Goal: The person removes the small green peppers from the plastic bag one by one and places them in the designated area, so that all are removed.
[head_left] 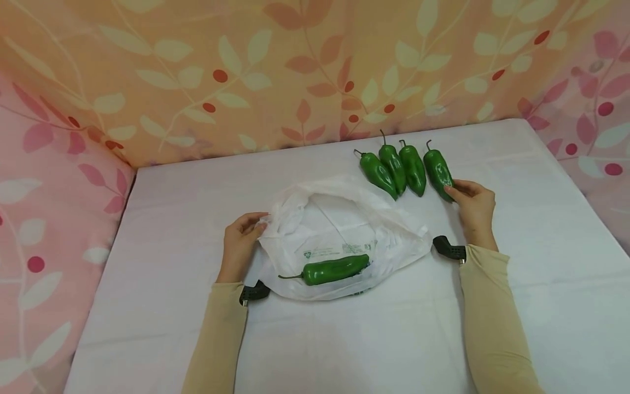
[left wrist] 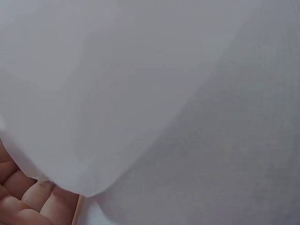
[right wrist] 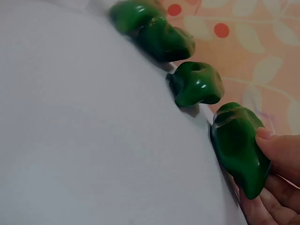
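Observation:
A white plastic bag (head_left: 287,219) lies spread on the table with its mouth open. My left hand (head_left: 240,241) pinches the bag's left edge between thumb and fingers; in the left wrist view the bag hides much of that hand (left wrist: 35,204). One long green pepper (head_left: 334,270) lies in the bag's mouth, stem to the left. At the back right, my right hand (head_left: 476,210) grips the lower tip of another green pepper (head_left: 437,168), its thumb on top. The right wrist view shows this held pepper (right wrist: 241,145) close over the cloth.
Three more green peppers lie side by side behind the bag: a left one (head_left: 378,174), a middle one (head_left: 393,167) and a right one (head_left: 413,168). A white cloth (head_left: 354,345) covers the table. Patterned fabric (head_left: 315,71) hangs behind it and at both sides.

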Demonstrator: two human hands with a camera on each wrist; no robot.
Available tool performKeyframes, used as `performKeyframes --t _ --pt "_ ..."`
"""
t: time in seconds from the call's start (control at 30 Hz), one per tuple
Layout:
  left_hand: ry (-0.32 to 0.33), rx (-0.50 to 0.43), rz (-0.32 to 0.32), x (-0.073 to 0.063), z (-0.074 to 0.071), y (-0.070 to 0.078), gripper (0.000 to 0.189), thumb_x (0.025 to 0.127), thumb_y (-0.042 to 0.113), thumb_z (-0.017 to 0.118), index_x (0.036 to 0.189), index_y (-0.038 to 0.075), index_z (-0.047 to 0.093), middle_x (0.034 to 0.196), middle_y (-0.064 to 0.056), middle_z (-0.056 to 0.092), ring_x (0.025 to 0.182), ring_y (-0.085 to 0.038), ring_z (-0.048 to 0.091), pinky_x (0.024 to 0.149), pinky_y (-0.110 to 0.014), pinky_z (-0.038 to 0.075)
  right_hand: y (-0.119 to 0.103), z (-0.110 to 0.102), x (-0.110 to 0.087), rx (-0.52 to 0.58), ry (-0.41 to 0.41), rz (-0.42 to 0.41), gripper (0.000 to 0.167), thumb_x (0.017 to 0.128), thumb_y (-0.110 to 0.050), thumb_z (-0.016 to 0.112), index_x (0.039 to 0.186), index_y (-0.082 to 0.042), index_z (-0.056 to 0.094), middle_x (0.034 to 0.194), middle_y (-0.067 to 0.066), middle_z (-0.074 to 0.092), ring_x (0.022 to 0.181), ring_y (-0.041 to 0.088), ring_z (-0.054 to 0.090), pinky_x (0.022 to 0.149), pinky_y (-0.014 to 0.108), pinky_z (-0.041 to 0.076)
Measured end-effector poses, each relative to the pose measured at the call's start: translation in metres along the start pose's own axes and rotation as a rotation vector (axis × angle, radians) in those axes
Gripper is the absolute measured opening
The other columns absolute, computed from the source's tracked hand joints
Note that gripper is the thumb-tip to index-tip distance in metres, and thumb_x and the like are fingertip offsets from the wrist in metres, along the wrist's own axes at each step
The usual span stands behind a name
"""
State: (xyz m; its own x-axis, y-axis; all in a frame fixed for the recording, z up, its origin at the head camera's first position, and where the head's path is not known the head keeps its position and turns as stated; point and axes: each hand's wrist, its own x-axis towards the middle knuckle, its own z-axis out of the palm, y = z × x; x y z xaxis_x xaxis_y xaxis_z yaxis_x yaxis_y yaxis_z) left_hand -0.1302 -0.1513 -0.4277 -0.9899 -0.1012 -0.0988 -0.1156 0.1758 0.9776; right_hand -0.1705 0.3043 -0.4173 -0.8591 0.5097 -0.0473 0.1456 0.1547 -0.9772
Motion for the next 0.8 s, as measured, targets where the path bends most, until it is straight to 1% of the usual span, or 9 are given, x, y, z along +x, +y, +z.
performKeyframes --t 0.1,0.27,0.33,0.4,0.5,0.57,0.63,0.73,0.8 --pt "-0.001 -0.003 0.0 -0.001 0.001 0.0 0.025 0.091 0.004 0.062 0.116 0.001 0.065 0.121 -0.013 0.059 0.11 -0.02 0.057 0.083 -0.018 0.046 0.003 0.001 0.0 -0.127 0.014 -0.029 0.038 0.083 -0.013 0.073 0.116 0.005 0.064 0.073 -0.024 0.059 0.08 -0.004 0.057 0.069 0.01 0.043" --pt "-0.006 -0.001 0.011 0.0 0.0 -0.002 0.026 0.091 0.005 0.062 0.116 0.001 0.065 0.122 -0.013 0.058 0.113 -0.019 0.056 0.085 -0.019 0.045 0.005 0.003 0.001 -0.283 -0.002 -0.13 0.038 0.086 -0.019 0.071 0.116 0.004 0.065 0.074 -0.023 0.058 0.073 -0.008 0.054 0.065 0.011 0.041" --pt "-0.001 0.007 0.014 0.0 -0.001 -0.003 0.025 0.091 0.006 0.062 0.115 0.002 0.065 0.122 -0.012 0.058 0.114 -0.018 0.056 0.085 -0.019 0.045 0.004 0.003 0.001 -0.351 -0.03 -0.177 0.039 0.087 -0.024 0.068 0.116 0.003 0.065 0.08 -0.012 0.066 0.072 -0.01 0.053 0.066 0.012 0.04" --pt "0.001 0.01 0.014 0.001 -0.002 -0.003 0.025 0.091 0.006 0.062 0.116 0.002 0.065 0.122 -0.012 0.058 0.114 -0.019 0.056 0.085 -0.018 0.045 0.003 0.002 0.0 -0.401 -0.07 -0.202 0.042 0.089 -0.029 0.066 0.119 0.001 0.064 0.094 0.002 0.07 0.076 -0.011 0.052 0.068 0.012 0.04" --pt "-0.001 0.005 0.01 0.001 -0.002 -0.003 0.026 0.091 0.006 0.062 0.116 0.001 0.065 0.122 -0.013 0.058 0.113 -0.02 0.056 0.084 -0.017 0.045 0.002 -0.003 -0.001 -0.433 -0.125 -0.204 0.048 0.089 -0.032 0.065 0.124 0.001 0.06 0.114 0.02 0.064 0.081 -0.012 0.051 0.07 0.011 0.04" --pt "-0.007 -0.002 0.007 0.001 -0.001 -0.003 0.026 0.091 0.006 0.062 0.117 0.0 0.064 0.122 -0.014 0.058 0.112 -0.02 0.057 0.083 -0.017 0.045 0.001 -0.009 -0.002 -0.441 -0.153 -0.194 0.049 0.089 -0.031 0.066 0.125 0.001 0.059 0.111 0.015 0.066 0.081 -0.011 0.052 0.069 0.012 0.04" --pt "-0.005 -0.007 0.005 0.001 -0.001 -0.004 0.026 0.091 0.006 0.062 0.116 0.0 0.064 0.121 -0.014 0.059 0.111 -0.02 0.057 0.083 -0.017 0.046 0.0 -0.014 -0.002 -0.44 -0.17 -0.184 0.047 0.088 -0.027 0.067 0.124 0.002 0.059 0.099 0.001 0.069 0.078 -0.01 0.052 0.066 0.013 0.04" --pt "0.001 -0.004 0.007 0.002 0.0 -0.004 0.025 0.09 0.005 0.063 0.115 0.001 0.065 0.12 -0.013 0.059 0.11 -0.02 0.057 0.082 -0.017 0.046 0.0 -0.017 -0.001 -0.429 -0.17 -0.194 0.041 0.086 -0.021 0.07 0.119 0.004 0.063 0.078 -0.023 0.06 0.073 -0.011 0.053 0.062 0.013 0.04" --pt "0.004 -0.004 0.009 0.002 0.001 -0.003 0.025 0.09 0.005 0.063 0.115 0.001 0.065 0.12 -0.014 0.06 0.11 -0.02 0.058 0.083 -0.017 0.046 0.001 -0.015 0.0 -0.412 -0.151 -0.218 0.037 0.086 -0.017 0.07 0.115 0.005 0.064 0.074 -0.028 0.056 0.07 -0.013 0.053 0.062 0.012 0.04"
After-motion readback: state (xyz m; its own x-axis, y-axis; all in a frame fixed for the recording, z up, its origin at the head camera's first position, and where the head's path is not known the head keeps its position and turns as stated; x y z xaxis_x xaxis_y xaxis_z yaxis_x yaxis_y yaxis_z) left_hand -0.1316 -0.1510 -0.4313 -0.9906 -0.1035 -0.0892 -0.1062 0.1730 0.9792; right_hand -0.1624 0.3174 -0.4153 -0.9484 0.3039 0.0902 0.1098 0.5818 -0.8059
